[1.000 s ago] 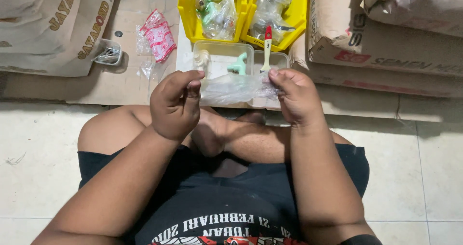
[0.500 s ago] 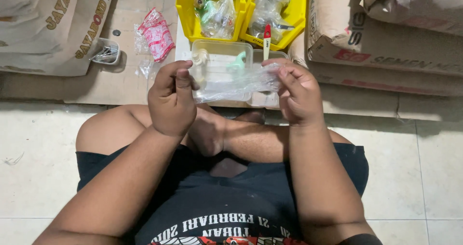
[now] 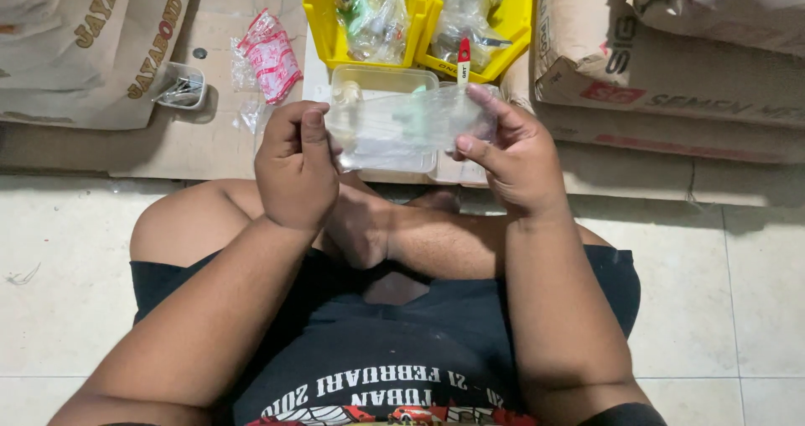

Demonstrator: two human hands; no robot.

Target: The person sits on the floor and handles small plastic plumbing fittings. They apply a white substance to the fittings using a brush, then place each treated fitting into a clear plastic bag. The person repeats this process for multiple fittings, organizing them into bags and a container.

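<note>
My left hand [image 3: 295, 168] and my right hand [image 3: 513, 152] hold a clear plastic bag [image 3: 407, 126] stretched flat between them, above my crossed legs. The left hand pinches its left edge, the right hand grips its right edge with the fingers behind. Through the bag shows a clear plastic container [image 3: 381, 86] with small pale parts inside, on the floor in front of me. A red-and-white pen-like tool [image 3: 463, 61] stands just beyond the bag.
Two yellow bins [image 3: 323, 32] filled with bagged parts sit at the back. A red-and-white packet [image 3: 270, 57] and a small clear tray [image 3: 180, 86] lie to the left on cardboard. Large paper sacks [image 3: 637, 57] flank both sides. Pale tiles surround my legs.
Both hands have lifted the clear bag up and forward and pulled it wider, so it now spreads flat over the clear container.
</note>
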